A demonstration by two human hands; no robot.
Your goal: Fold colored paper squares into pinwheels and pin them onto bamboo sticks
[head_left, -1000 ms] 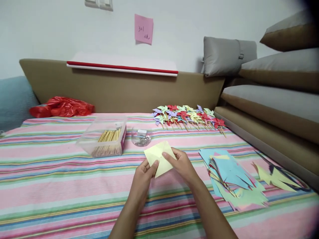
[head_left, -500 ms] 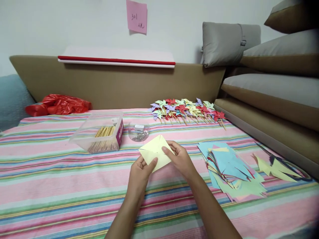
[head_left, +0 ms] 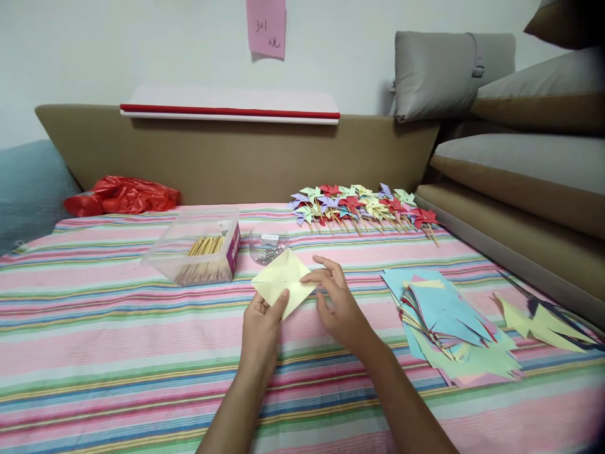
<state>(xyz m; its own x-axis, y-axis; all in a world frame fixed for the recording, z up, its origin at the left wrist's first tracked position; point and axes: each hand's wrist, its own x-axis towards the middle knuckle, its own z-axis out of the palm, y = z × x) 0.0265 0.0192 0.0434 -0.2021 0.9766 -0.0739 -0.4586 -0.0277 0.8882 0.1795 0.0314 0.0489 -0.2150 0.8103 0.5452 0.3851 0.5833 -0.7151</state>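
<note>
My left hand pinches the lower corner of a pale yellow paper square and holds it a little above the striped cloth. Beside it, my right hand has its fingers spread; a fingertip touches the paper's right corner. A pile of cut coloured paper sheets lies to the right of my hands. Behind the paper stand a small clear cup of metal pins and a clear plastic box of wooden sticks. Several finished paper pinwheels lie in a row at the back.
The striped pink cloth covers the surface. A red plastic bag lies at the back left. Yellow paper scraps and dark scissors lie at the far right. Brown and grey cushions are stacked along the right, with a brown backboard behind.
My right hand has let go of the yellow paper and opened its fingers. The left hand has kept its hold and shifted the paper slightly left.
</note>
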